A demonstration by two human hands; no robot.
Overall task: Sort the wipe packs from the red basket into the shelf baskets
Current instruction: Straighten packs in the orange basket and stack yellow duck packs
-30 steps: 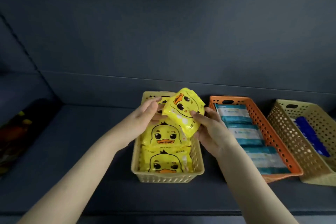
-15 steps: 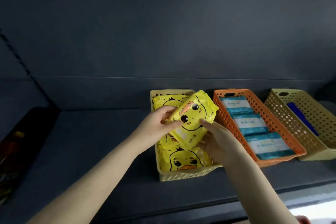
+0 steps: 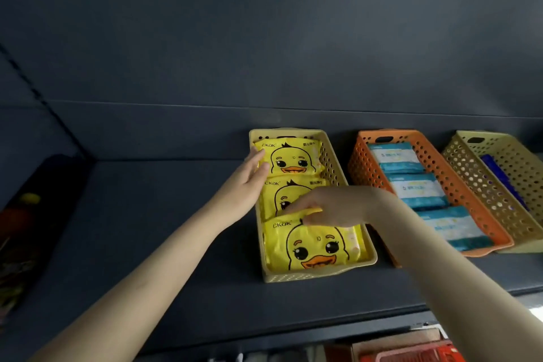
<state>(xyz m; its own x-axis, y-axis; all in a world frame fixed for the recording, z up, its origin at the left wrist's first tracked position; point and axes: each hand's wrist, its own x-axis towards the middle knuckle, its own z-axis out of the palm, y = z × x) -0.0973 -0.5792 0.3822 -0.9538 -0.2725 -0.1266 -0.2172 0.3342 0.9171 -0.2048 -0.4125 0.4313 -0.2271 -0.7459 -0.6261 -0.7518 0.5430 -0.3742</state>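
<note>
My left hand (image 3: 246, 182) lies flat with the fingers straight and together. Its tips touch the left end of the back duck pack (image 3: 293, 159), over the left wall of the cream basket (image 3: 311, 275). It holds nothing.

My right hand (image 3: 333, 206) reaches across the same basket from the right. My index finger lies on top of the near edge of the middle duck pack (image 3: 279, 195) and my thumb sits just under it, so I pinch that yellow edge where it meets the front duck pack (image 3: 318, 247).

The 3 yellow duck packs lie flat in a row from the back wall of the basket to its front wall, faces up, each touching the next. The basket sits on the dark shelf (image 3: 147, 214), its front wall near the shelf's front edge.

Just to its right, apart from it, stands the orange basket (image 3: 370, 138) with 3 teal-and-white packs (image 3: 395, 156) in a row. Beside that, toward the right end of the shelf, is a second cream basket (image 3: 502, 139) with a dark blue pack (image 3: 499, 173) inside.

Below the shelf's front edge, at the lower right, a part of the red basket (image 3: 426, 355) shows. I cannot tell what it holds.
</note>
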